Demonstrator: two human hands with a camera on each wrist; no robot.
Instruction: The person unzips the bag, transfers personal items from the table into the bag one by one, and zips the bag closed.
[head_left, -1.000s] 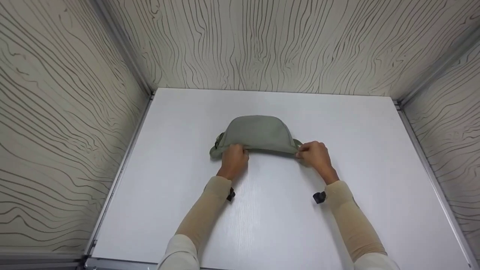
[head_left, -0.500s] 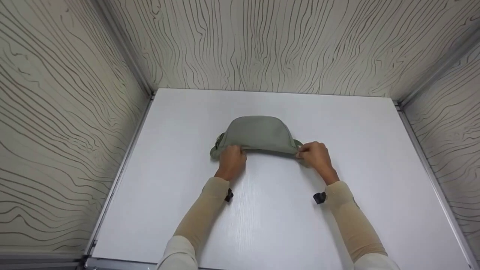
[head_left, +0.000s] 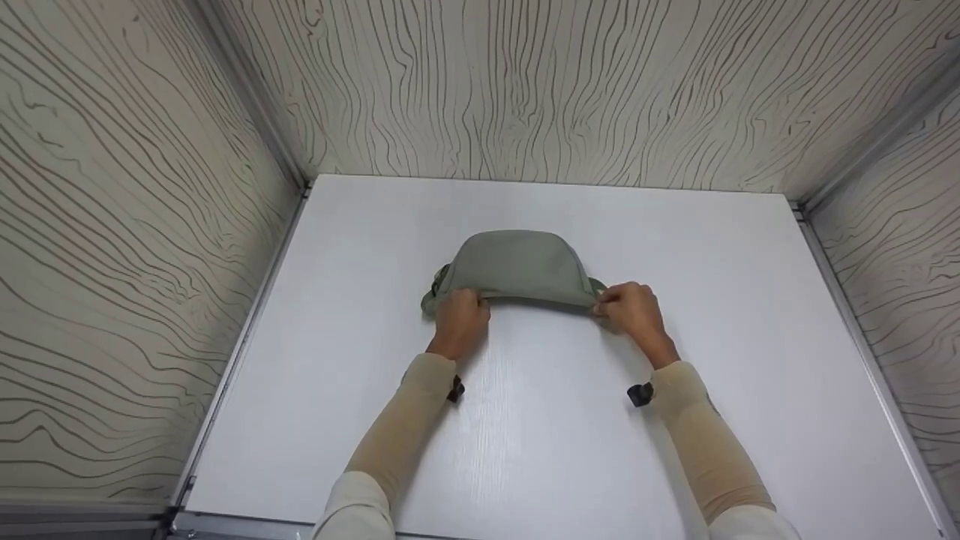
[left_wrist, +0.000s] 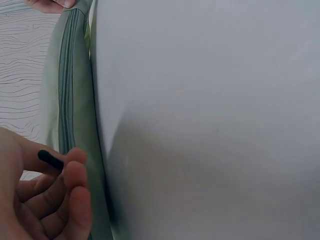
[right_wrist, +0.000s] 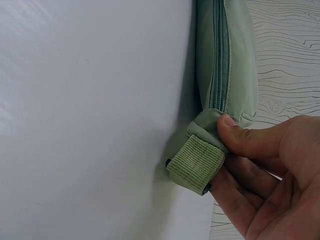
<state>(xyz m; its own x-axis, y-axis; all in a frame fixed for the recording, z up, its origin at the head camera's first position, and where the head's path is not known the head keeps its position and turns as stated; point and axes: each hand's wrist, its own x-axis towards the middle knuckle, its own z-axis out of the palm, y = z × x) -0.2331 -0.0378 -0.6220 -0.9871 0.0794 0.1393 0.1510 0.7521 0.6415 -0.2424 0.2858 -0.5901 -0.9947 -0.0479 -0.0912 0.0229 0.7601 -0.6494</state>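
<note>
A sage-green belt bag (head_left: 517, 262) lies on the white table, its zipper (right_wrist: 218, 60) running along the edge nearest the person. At the bag's left part, the left hand (head_left: 461, 324) pinches a dark zipper pull (left_wrist: 49, 159) between thumb and curled fingers. The right hand (head_left: 634, 313) grips the bag's right end, thumb on the fabric tab beside the webbing strap (right_wrist: 197, 162). Between the two hands the zipper teeth look joined. A dark buckle (head_left: 439, 279) shows at the bag's left end; the fabric beneath the left hand is hidden.
The white tabletop (head_left: 555, 435) is bordered by grey metal rails. Panels with a wood-grain pattern (head_left: 517, 90) stand behind it and on both sides. A small black camera (head_left: 640, 394) sits on the right wrist, another on the left.
The left hand has slid slightly to the left along the bag's near edge. The right hand stays at the right end, and the bag has barely moved.
</note>
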